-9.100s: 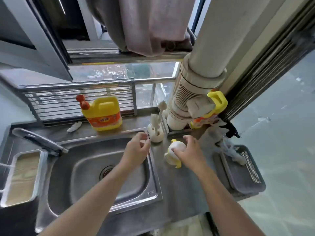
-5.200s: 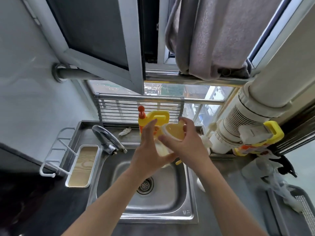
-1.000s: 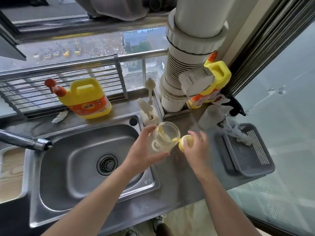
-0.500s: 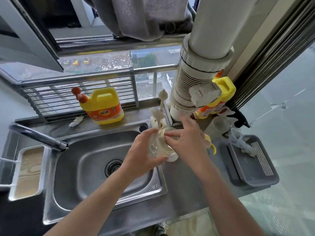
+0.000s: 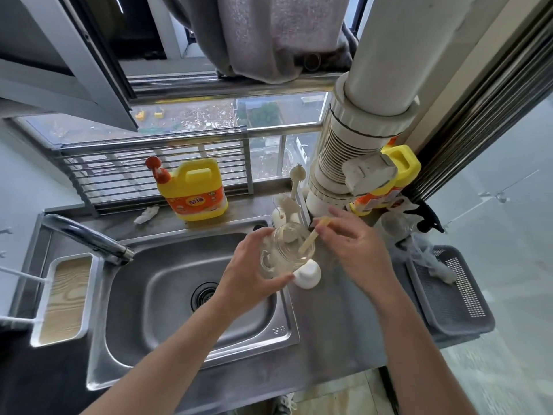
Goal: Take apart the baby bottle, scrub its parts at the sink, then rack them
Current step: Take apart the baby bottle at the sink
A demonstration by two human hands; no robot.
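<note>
Left hand [image 5: 254, 274] grips the clear bottle body [image 5: 284, 253] above the sink [image 5: 287, 322] rim; right hand [image 5: 356, 250] pinches the yellow straw [image 5: 308, 243], lower end inside. Best pulled straight out through the neck, bottle held firm

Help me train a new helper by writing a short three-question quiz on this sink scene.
1. True or false: the left hand grips the clear bottle.
2. What does the right hand pinch with its fingers? A) a sponge B) a pale yellow straw reaching into the bottle C) a spoon
3. Fill in: the white cap stands on the ____, just right of the sink.

Key: 1 true; 2 B; 3 counter.
</note>
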